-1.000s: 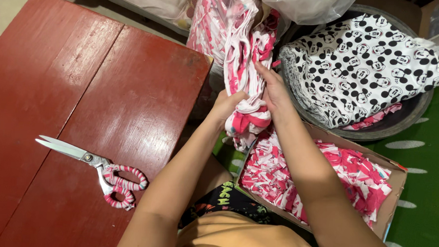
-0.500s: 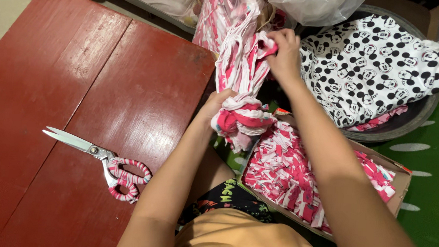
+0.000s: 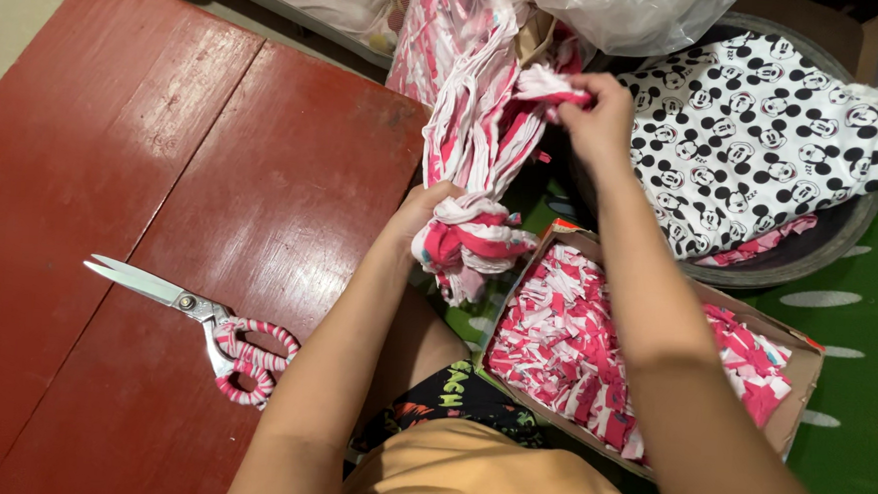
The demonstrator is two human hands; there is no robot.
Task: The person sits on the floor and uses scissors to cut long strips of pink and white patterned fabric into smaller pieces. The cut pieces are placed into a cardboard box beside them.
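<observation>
Looking down past our own arms, we hold a bundle of pink and white fabric strips [image 3: 478, 179] just beyond the right-hand edge of a red wooden surface [image 3: 162, 182]. Our left hand [image 3: 423, 211] closes its fingers around the knotted lower end of the bundle, right beside that edge. Our right hand [image 3: 596, 115] is higher and further from the surface, its fingers pinched on the upper end of one strip, drawing it taut.

Most of the surface is bare, with open room across its far and middle parts. A pair of scissors [image 3: 200, 320] lies near its close edge, blades shut and pointing away from the bundle, handles wrapped in pink and white strips.

Below the bundle, beside the surface, a shallow cardboard box [image 3: 803, 366] holds a heap of short pink and white fabric pieces. Past the box, a round dark basin [image 3: 809, 261] holds white cloth printed with black cartoon figures. Above the bundle sits a clear plastic bag [image 3: 632, 12]. A green mat [image 3: 867, 400] covers the floor beyond the box.
</observation>
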